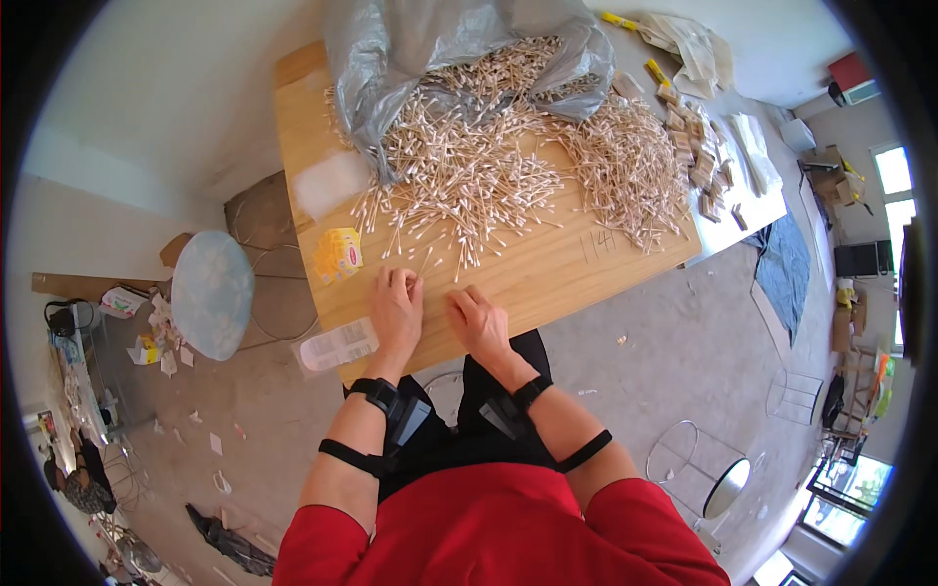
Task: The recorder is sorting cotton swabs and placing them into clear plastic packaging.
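A large loose heap of cotton swabs (459, 181) spreads over the wooden table (547, 278), spilling from a grey plastic bag (376, 59). My left hand (396, 311) rests at the near part of the table, its fingers closed together just short of the nearest swabs. To its right, my right hand (477, 327) is closed too, fingers curled and thumb side toward the left hand. What either hand pinches, if anything, is too small to make out. A yellow printed card (338, 254) lies beyond my left hand, and a clear plastic packet (337, 347) with a white label overhangs the left edge.
A white stack (332, 184) lies at the table's left. More swabs (630, 166) are piled on the right, beside small bundles (699, 146) on a white surface. A round stool (213, 293) stands left; another stool (728, 486) is at the lower right. Scraps litter the floor.
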{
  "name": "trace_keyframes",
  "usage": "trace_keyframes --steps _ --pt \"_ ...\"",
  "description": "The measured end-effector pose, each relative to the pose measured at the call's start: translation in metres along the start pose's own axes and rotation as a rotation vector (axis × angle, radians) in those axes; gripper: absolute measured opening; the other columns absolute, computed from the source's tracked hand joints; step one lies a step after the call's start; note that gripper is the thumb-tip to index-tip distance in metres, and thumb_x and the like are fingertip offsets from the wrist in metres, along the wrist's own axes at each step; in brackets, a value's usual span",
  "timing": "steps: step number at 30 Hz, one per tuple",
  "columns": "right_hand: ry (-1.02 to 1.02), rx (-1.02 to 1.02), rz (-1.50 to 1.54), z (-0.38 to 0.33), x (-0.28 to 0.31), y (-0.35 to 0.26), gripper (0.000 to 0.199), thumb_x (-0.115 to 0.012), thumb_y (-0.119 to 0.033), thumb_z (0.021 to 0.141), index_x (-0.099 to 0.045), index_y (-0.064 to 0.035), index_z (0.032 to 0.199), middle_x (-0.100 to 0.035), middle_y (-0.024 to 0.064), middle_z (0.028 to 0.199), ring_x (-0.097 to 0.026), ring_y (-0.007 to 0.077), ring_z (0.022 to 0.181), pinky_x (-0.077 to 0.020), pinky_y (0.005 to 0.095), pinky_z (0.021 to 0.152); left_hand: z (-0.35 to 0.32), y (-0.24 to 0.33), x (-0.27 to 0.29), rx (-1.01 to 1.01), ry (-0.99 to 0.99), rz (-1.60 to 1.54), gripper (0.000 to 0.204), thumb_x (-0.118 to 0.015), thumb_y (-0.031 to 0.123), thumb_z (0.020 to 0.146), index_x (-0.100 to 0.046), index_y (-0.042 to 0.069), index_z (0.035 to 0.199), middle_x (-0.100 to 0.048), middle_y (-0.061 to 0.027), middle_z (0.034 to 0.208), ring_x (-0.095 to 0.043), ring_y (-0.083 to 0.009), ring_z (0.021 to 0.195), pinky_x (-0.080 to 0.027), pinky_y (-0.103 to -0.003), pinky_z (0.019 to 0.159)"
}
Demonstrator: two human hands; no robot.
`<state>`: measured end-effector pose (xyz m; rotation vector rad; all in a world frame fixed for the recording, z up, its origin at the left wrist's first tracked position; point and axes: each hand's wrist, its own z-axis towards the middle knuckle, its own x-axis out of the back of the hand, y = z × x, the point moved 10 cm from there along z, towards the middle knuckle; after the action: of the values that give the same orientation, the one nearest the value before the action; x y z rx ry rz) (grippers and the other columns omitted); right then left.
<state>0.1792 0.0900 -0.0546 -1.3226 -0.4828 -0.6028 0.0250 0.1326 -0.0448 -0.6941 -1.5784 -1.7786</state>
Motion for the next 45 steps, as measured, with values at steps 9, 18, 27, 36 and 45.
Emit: trace_keyframes --steps 9,18,27,36,45 --pt "0.117 -0.143 0.091 0.009 0.008 0.013 0.011 -0.063 -0.005 0.086 -0.062 -0.0012 0.096 -0.061 0.0149 0.083 -0.065 0.0288 0.073 -0.0510 0.0371 0.064 -0.011 -0.004 0.005 -0.014 -0.022 0.030 0.012 -0.068 0.008 0.082 -0.059 0.009 0.090 -0.057 -0.0068 0.093 -0.056 -0.0314 0.090 -0.046 -0.043 0.078" --pt "0.075 -0.199 0.049 0.011 0.011 0.015 0.010 -0.061 -0.011 0.088 -0.059 -0.0037 0.093 -0.062 0.0170 0.085 -0.063 0.0382 0.075 -0.0501 0.0461 0.064 -0.046 0.010 0.035 -0.056 0.088 0.054 0.015 -0.068 0.009 0.082 -0.063 0.008 0.097 -0.058 -0.0070 0.105 -0.054 -0.0301 0.102 -0.041 -0.044 0.086" --pt "-0.112 -0.009 -0.109 0.028 -0.018 -0.001 0.010 -0.062 -0.015 0.087 -0.057 -0.0068 0.088 -0.061 0.0151 0.088 -0.063 0.0391 0.073 -0.0502 0.0477 0.061 -0.063 0.005 0.011 -0.237 0.041 0.158 0.016 -0.070 0.013 0.081 -0.059 0.010 0.092 -0.056 -0.0047 0.100 -0.053 -0.0275 0.101 -0.041 -0.042 0.086" --pt "-0.146 0.317 -0.268 0.088 -0.031 -0.024 0.006 -0.062 -0.010 0.084 -0.057 -0.0067 0.083 -0.055 0.0122 0.089 -0.064 0.0341 0.075 -0.0509 0.0443 0.061 -0.075 0.005 0.004 -0.284 0.027 0.142 0.019 -0.071 0.014 0.080 -0.058 0.014 0.094 -0.056 -0.0023 0.102 -0.053 -0.0260 0.102 -0.041 -0.042 0.088" --pt "-0.169 0.279 -0.188 0.074 -0.025 -0.034 0.005 -0.061 -0.012 0.086 -0.061 -0.0075 0.086 -0.057 0.0119 0.094 -0.065 0.0334 0.076 -0.0513 0.0437 0.063 -0.074 0.009 0.007 -0.292 0.044 0.114 0.023 -0.071 0.012 0.078 -0.055 0.013 0.094 -0.054 -0.0037 0.100 -0.052 -0.0286 0.100 -0.041 -0.043 0.086"
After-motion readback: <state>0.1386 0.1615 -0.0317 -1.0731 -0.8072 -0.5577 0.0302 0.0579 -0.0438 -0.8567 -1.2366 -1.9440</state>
